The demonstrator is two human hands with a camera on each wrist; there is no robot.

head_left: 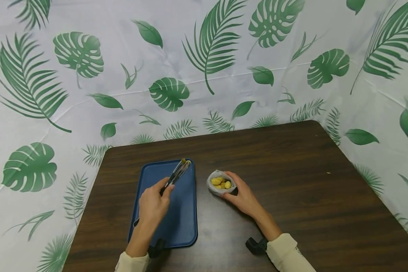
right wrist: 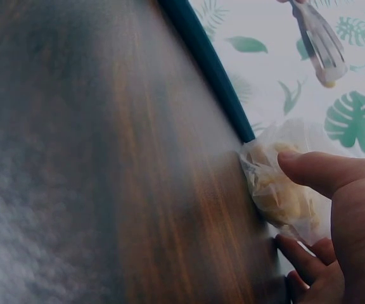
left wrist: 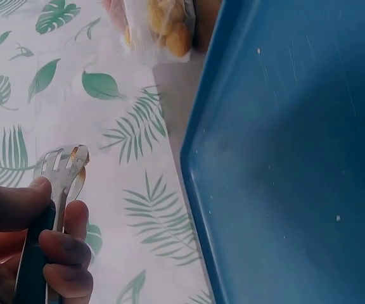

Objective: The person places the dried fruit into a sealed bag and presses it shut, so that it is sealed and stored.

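Note:
My left hand grips a pair of metal tongs with dark handles, held over the blue tray. A small yellowish piece shows at the tongs' tips in the right wrist view; its kind is too small to tell. To the right of the tray, my right hand holds a clear plastic bag with its mouth facing up. Inside the bag lie several yellow, rounded food pieces. Thumb and fingers stand on opposite sides of the bag in the right wrist view.
The tray lies on a dark wood-grain table, left of the bag. A few tiny crumbs dot the tray in the left wrist view. Behind the table hangs a white cloth with green leaf prints. Each wrist wears a black strap mount.

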